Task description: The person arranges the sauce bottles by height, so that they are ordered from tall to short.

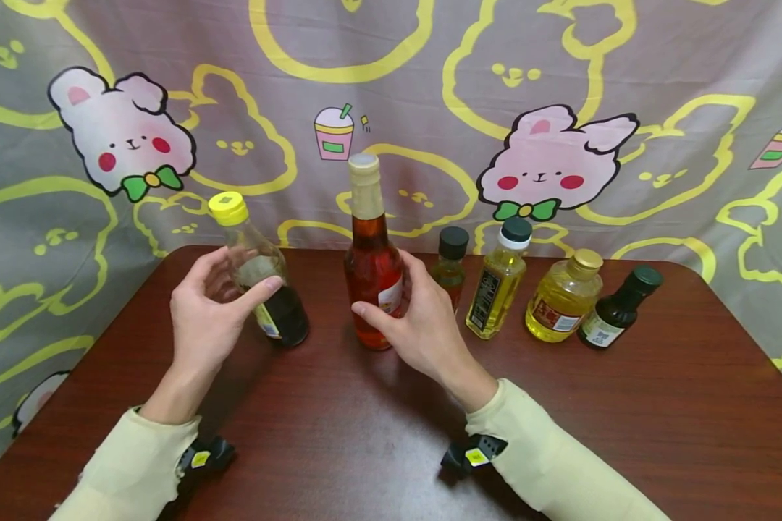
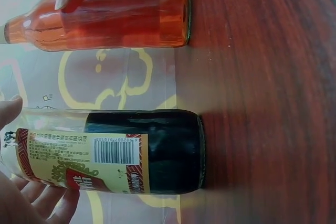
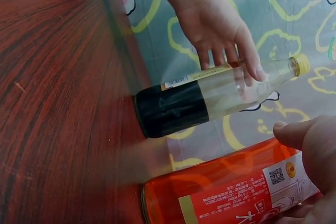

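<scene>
Left hand (image 1: 211, 307) curls round a yellow-capped bottle (image 1: 289, 315), at left; right hand (image 1: 426, 311) grips a red bottle (image 1: 367, 257), at centre. Both bottles appear upright on the dark wood table (image 1: 339, 449), apart and capped. I'd judge the handling partway along: both are grasped, neither released yet. Farther right stand four more, left to right: a black-capped bottle (image 1: 454, 244), partly hidden by the right hand, a square oil bottle (image 1: 500, 286), a round oil bottle (image 1: 554, 322) and a green-capped dark bottle (image 1: 617, 311). The red bottle stands between the yellow-capped bottle and these. Beyond hangs a bunny-print cloth (image 1: 417, 94).
</scene>
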Available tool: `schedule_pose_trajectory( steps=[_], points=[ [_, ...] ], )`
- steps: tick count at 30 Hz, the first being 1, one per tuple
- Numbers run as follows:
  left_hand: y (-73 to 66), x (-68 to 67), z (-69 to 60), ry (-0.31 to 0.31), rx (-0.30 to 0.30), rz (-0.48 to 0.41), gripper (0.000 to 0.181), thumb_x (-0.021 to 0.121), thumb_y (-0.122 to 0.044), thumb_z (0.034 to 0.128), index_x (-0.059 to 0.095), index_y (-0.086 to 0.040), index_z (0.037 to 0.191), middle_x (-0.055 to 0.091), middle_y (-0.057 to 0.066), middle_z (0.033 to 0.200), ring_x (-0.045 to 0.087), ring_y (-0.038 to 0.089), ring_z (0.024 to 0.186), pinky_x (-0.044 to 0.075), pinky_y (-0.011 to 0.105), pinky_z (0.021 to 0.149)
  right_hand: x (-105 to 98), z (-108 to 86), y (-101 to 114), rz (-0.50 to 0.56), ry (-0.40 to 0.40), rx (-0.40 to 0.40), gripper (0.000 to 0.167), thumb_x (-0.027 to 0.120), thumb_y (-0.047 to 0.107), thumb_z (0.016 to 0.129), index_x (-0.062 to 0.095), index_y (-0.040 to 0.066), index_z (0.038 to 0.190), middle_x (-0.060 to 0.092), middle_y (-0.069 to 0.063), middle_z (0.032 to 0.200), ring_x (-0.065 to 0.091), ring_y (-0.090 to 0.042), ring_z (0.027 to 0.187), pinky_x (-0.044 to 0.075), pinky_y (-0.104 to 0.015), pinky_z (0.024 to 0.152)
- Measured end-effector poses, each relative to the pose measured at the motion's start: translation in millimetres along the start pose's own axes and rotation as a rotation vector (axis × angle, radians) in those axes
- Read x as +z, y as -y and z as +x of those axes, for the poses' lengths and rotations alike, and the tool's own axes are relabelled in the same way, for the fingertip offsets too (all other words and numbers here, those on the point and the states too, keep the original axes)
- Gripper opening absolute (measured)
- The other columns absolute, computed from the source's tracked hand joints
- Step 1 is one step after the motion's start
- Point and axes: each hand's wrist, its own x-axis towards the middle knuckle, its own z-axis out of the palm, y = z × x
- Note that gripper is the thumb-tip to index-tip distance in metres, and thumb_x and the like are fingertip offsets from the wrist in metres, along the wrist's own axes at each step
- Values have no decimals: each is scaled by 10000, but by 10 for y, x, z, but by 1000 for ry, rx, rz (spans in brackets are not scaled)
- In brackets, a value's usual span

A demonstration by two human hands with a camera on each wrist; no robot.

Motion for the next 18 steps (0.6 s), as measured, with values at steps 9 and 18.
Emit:
schedule_pose_trajectory(
  steps=[9, 18],
  points=[
    [-6, -40, 13, -19, 13, 19, 571, 934, -244, 826, 697, -203, 1344, 776, -68, 1264, 665, -12, 1079, 494, 142, 857, 17, 14, -17, -14, -1, -2, 864, 893, 366, 868, 430, 155, 1567, 659, -53, 1411, 668, -242, 1253, 576, -482, 1060],
    [-1, -50, 24, -26, 24, 17, 556, 935, -213, 817, 694, -174, 1317, 772, -143, 1182, 672, -23, 1045, 482, 157, 818, 28, 24, -32, -15, 9, 16, 882, 897, 390, 859, 430, 162, 1571, 656, -57, 1424, 665, -255, 1274, 558, -506, 1086]
  ],
)
